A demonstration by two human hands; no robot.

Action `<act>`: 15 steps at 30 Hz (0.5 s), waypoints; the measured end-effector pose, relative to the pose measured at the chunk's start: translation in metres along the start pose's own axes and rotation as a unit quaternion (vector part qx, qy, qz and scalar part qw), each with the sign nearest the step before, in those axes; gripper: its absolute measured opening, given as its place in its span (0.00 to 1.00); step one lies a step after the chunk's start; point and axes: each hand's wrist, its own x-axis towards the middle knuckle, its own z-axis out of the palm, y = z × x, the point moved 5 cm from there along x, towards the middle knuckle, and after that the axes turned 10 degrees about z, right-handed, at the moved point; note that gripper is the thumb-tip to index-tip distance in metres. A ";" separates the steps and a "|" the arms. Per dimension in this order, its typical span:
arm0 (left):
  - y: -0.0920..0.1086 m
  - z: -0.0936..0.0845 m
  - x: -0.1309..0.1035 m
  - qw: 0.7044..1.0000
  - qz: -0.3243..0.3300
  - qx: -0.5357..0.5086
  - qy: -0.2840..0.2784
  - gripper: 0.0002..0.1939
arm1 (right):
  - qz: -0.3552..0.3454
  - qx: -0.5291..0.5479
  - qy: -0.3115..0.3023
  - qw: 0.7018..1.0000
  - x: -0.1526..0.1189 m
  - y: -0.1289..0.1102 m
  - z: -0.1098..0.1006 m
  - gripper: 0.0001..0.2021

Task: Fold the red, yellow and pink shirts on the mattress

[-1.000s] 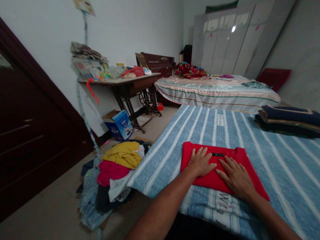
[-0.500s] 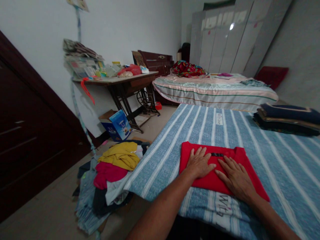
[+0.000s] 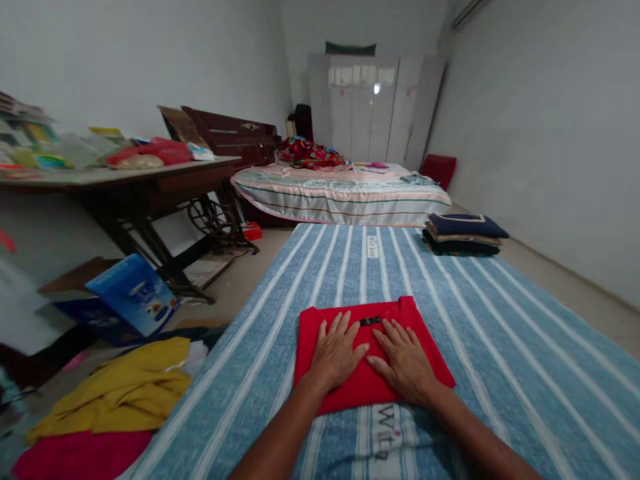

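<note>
Red and folded nearly square, the garment [image 3: 370,385] lies flat on the near part of the blue-and-white striped bedcover [image 3: 250,373], its black neck label [image 3: 370,321] showing between the two hands. Both the left hand [image 3: 336,353] and the right hand [image 3: 407,360] rest palm-down on the cloth, fingers spread, thumbs pointing toward each other but apart. Toward the bedcover's far right corner sits a stack of folded clothes [image 3: 465,235], while a yellow garment [image 3: 125,387] and a magenta cloth [image 3: 85,455] lie heaped left of the bedcover.
</note>
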 end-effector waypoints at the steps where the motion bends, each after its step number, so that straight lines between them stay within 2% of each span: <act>1: -0.001 -0.001 0.001 1.000 0.000 -0.002 -0.003 0.29 | 0.000 0.010 -0.002 1.000 0.000 -0.001 -0.002 0.33; 5: -0.007 -0.003 0.004 0.999 -0.007 -0.038 0.009 0.28 | -0.008 0.053 -0.003 0.999 0.000 -0.001 -0.005 0.33; 7: -0.014 -0.009 0.004 0.995 -0.013 -0.079 0.061 0.26 | -0.016 0.088 0.013 0.996 0.001 0.002 -0.006 0.33; 9: -0.026 -0.019 0.001 0.984 -0.032 -0.116 0.130 0.25 | -0.017 0.135 0.056 0.989 0.002 0.010 -0.010 0.31; 12: -0.051 -0.037 -0.013 0.965 -0.090 -0.130 0.208 0.25 | 0.011 0.199 0.152 0.968 0.004 0.035 -0.024 0.26; 14: -0.071 -0.046 -0.027 0.955 -0.146 -0.126 0.225 0.24 | 0.060 0.220 0.188 0.955 0.006 0.060 -0.032 0.23; 15: -0.081 -0.050 -0.035 0.949 -0.179 -0.129 0.224 0.24 | 0.097 0.221 0.186 0.952 0.008 0.074 -0.033 0.23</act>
